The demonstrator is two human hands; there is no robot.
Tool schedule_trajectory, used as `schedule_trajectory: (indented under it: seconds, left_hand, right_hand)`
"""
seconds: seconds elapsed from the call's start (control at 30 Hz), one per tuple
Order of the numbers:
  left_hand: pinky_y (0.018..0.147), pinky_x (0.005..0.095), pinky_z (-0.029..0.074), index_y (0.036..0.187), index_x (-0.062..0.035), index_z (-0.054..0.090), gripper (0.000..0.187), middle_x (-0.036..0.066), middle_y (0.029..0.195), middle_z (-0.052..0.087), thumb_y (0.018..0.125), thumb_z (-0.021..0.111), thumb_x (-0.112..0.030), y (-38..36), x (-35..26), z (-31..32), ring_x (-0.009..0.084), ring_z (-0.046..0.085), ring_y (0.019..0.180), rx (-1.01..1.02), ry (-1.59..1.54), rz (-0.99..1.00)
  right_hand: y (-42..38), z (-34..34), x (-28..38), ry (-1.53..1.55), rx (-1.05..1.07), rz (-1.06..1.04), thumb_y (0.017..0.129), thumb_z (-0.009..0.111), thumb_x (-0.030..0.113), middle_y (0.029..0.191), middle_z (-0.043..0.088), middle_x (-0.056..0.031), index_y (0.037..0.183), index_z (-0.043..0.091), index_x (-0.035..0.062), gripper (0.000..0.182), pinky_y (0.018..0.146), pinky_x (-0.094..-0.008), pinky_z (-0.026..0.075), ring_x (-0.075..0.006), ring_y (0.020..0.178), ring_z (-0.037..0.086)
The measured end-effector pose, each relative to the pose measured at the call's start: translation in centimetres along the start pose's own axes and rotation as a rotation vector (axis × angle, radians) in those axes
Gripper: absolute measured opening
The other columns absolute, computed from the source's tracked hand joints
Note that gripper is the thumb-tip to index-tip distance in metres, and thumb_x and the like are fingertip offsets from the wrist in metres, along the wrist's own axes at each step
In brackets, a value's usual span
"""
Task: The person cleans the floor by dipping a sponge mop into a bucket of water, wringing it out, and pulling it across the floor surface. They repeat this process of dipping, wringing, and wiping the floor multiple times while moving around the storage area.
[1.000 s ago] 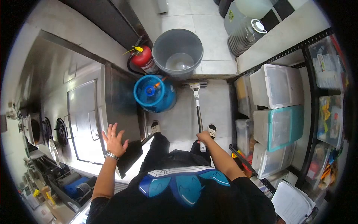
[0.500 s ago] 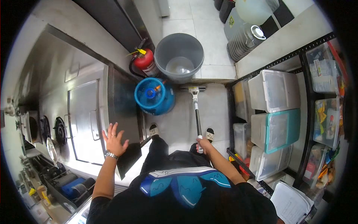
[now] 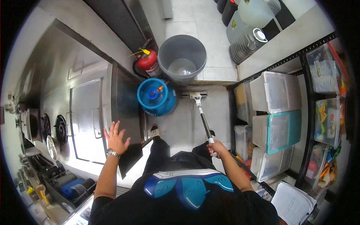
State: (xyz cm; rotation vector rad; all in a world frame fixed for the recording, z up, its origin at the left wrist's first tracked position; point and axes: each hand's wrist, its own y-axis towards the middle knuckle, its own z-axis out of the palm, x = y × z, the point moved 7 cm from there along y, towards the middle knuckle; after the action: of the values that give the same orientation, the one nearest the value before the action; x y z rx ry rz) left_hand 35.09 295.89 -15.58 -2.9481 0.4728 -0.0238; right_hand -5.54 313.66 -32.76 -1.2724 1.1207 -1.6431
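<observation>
My right hand (image 3: pixel 219 149) is wrapped round the top of the handle of a mop (image 3: pixel 204 122), which slants away from me to the left. Its wide, flat head (image 3: pixel 194 95) rests on the grey tiles just short of a low step. Out to the left, my left hand (image 3: pixel 117 141) is spread over the edge of the steel counter (image 3: pixel 129 101), holding nothing. A blue gas cylinder (image 3: pixel 157 98) stands left of the mop head. Behind it, up on the step, is a large grey bucket (image 3: pixel 182 52) with some liquid in the bottom.
A red fire extinguisher (image 3: pixel 148 61) stands beside the bucket. Along the right runs a black shelf rack (image 3: pixel 279 57) with lidded plastic boxes (image 3: pixel 276 92). Plastic jugs (image 3: pixel 245 47) stand at the upper right. Papers (image 3: pixel 293 203) lie at the lower right.
My right hand has moved a little to the right and nearer me with the handle, so the mop slants more. The mop head stays near the step. My left hand has barely moved.
</observation>
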Motion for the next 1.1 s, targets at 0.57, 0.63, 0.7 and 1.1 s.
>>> schedule_trajectory:
  seconds: [0.57,0.63,0.7,1.1]
  left_hand:
    - [0.099,0.0596,0.012,0.094,-0.0125,0.06,0.034,0.008,0.133,0.033,0.064,0.067,-0.028,0.0,0.1,-0.2,0.0268,0.023,0.128,-0.031,-0.001,-0.002]
    - [0.099,0.0599,0.012,0.094,-0.0124,0.06,0.034,0.008,0.132,0.033,0.064,0.067,-0.028,0.0,0.1,-0.1,0.027,0.023,0.127,-0.032,0.005,-0.003]
    - [0.099,0.0601,0.012,0.094,-0.0125,0.06,0.034,0.008,0.133,0.033,0.064,0.067,-0.028,0.0,0.1,-0.1,0.0269,0.023,0.127,-0.036,0.004,-0.001]
    - [0.099,0.0599,0.011,0.095,-0.013,0.061,0.034,0.008,0.133,0.033,0.065,0.067,-0.029,-0.1,0.4,0.2,0.0267,0.023,0.128,-0.024,-0.004,-0.005]
  right_hand:
    - [1.5,0.4,-4.8,-0.049,-0.082,-0.085,0.071,0.056,0.001,0.057,0.051,-0.0055,0.083,0.048,0.0009,0.015,0.039,-0.0263,0.041,-0.0132,0.044,0.049]
    - [2.5,1.3,-4.2,-0.064,-0.072,-0.115,0.072,0.055,0.001,0.057,0.051,-0.0051,0.082,0.048,0.001,0.012,0.04,-0.0268,0.042,-0.0128,0.044,0.049]
    - [2.9,2.0,-3.6,-0.023,-0.044,-0.09,0.073,0.055,0.003,0.057,0.051,-0.0051,0.079,0.048,0.0016,0.009,0.039,-0.0276,0.042,-0.013,0.044,0.049]
    - [5.8,4.8,-1.2,-0.002,-0.034,-0.064,0.075,0.052,0.006,0.058,0.049,-0.0055,0.085,0.043,0.0025,0.014,0.036,-0.0314,0.043,-0.0148,0.042,0.049]
